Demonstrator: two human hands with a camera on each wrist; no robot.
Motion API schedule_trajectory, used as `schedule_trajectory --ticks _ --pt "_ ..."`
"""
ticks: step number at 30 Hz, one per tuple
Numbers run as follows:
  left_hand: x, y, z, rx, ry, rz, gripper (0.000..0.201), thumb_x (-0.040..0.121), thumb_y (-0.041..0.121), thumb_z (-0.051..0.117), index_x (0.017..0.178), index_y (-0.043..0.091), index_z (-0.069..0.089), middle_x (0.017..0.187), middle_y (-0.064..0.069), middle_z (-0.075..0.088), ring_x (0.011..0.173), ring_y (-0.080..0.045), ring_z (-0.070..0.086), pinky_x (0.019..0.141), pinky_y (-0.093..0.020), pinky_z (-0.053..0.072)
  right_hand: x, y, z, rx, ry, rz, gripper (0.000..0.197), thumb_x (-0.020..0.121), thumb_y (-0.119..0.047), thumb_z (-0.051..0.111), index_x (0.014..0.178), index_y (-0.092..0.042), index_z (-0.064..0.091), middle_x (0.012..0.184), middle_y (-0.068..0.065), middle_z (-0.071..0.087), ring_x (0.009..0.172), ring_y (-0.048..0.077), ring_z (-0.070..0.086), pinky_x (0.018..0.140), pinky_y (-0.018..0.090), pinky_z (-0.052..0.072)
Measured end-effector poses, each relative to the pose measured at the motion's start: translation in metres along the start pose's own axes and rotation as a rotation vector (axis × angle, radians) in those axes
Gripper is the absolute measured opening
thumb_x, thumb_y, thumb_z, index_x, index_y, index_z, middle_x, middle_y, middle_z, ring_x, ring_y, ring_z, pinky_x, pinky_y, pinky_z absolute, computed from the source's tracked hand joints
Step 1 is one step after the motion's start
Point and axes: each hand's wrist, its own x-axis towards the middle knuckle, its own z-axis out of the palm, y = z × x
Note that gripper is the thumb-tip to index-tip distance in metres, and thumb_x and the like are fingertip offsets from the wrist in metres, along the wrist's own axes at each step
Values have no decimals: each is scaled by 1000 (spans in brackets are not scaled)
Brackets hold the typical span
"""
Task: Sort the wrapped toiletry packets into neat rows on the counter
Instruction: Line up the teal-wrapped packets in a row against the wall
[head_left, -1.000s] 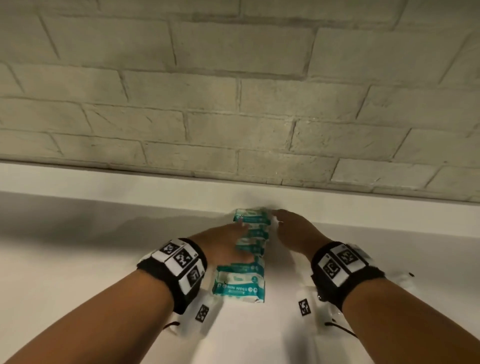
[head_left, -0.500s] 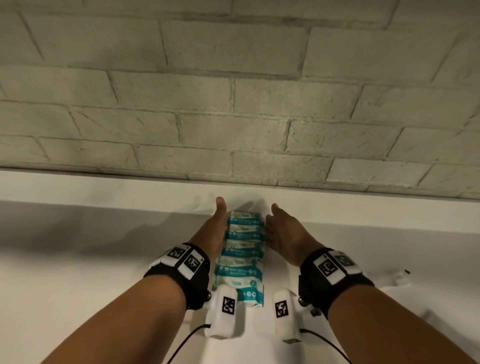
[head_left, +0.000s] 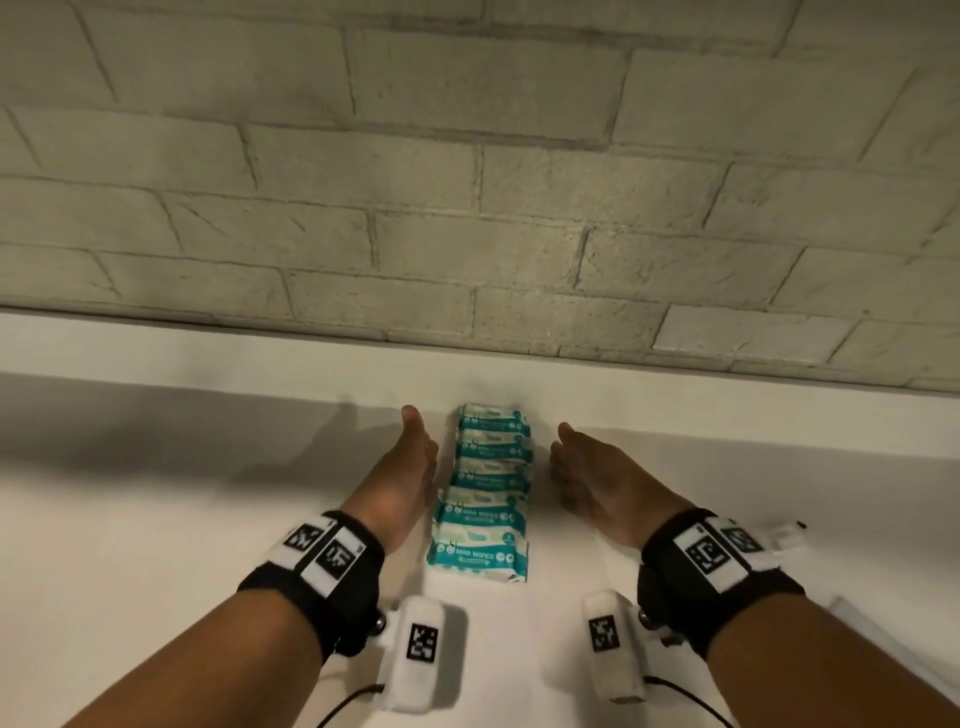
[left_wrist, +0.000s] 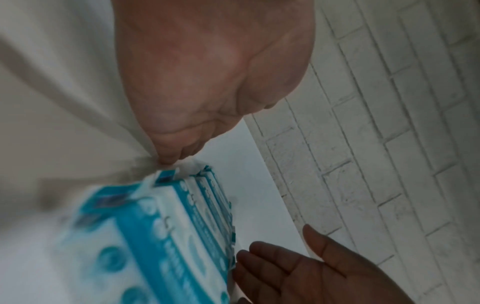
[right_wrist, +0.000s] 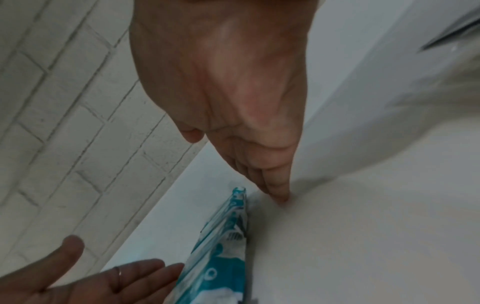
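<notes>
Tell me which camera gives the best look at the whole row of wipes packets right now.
The head view: it shows the whole row of wipes packets from above, overlapping, running toward the wall. The left wrist view shows only blurred near packets; the right wrist view shows the row edge-on.

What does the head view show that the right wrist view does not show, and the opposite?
Only the head view shows the whole row of wipe packets from above, with "MINI WIPES" readable, and both wrist bands with their markers.

Only the right wrist view shows a ring on a finger of the left hand, and the packets' right ends edge-on.

Both show the white counter, the brick wall, the packets, and the two hands open with straight fingers on either side of the row, the right hand clearly apart from it.
</notes>
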Motion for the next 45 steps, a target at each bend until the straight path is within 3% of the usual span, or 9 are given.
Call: schedule_trajectory --ticks 5,9,11,15,18,21,26,34,45 --pt "-25 -26 -6 -109 4 42 91 86 74 21 151 11 21 160 -8 20 148 -26 17 120 -43 15 -22 13 -5 -111 -110 40 63 97 -34 50 151 -14 24 157 2 27 145 18 26 121 37 15" --pt "-41 -20 9 -52 -24 52 84 92 67 13 148 5 26 156 -14 28 144 -31 25 111 -38 27 -41 23 5 -403 -298 -28 85 75 -13 76 147 -14 31 146 5 47 120 17 56 103 33 47" --pt "-48 -17 14 -38 -27 52 83 94 65 11 148 3 25 156 -16 27 144 -32 25 111 -40 27 -51 25 19 -661 -298 -41 100 77 1 73 153 -16 9 156 9 26 120 19 54 83 20 55" --pt "-51 -16 16 -39 -38 20 84 95 64 9 146 1 29 150 -16 38 140 -31 33 112 -42 26 -44 34 37 -1264 -117 -208 112 75 -29 74 154 -26 -4 161 6 -12 145 23 24 113 32 34" --pt "-50 -19 19 -135 -149 -25 82 93 66 7 135 7 45 111 -5 72 111 -21 63 102 -38 37 -30 41 37 -1302 -76 -257 96 73 -35 64 152 -25 11 161 9 5 138 22 37 107 34 41" --pt "-44 -23 18 -102 -82 -18 84 93 67 10 142 5 38 138 -11 53 133 -30 45 102 -37 35 -26 40 36 -1349 -64 -247 90 74 -32 59 151 -19 16 158 11 18 137 22 40 101 32 44" --pt "-33 -28 15 -149 -196 -71 77 92 70 5 108 25 66 108 -3 73 109 -20 64 104 -38 40 -22 45 35 -1351 -14 -263 90 70 -37 65 148 -19 24 149 8 36 123 20 52 93 30 48" --pt "-19 -23 10 37 -18 56 82 94 65 12 142 4 38 154 -16 32 141 -31 32 111 -38 28 -29 3 21 -752 -148 -61 84 85 11 57 150 -19 14 112 -1 57 78 5 55 46 6 44" --pt "31 -15 7 152 -38 1 86 73 87 13 90 32 76 105 -4 74 103 -19 69 107 -44 40 8 -8 19 -787 -65 -39 82 90 -8 58 154 -16 8 148 8 42 115 16 54 85 14 43"
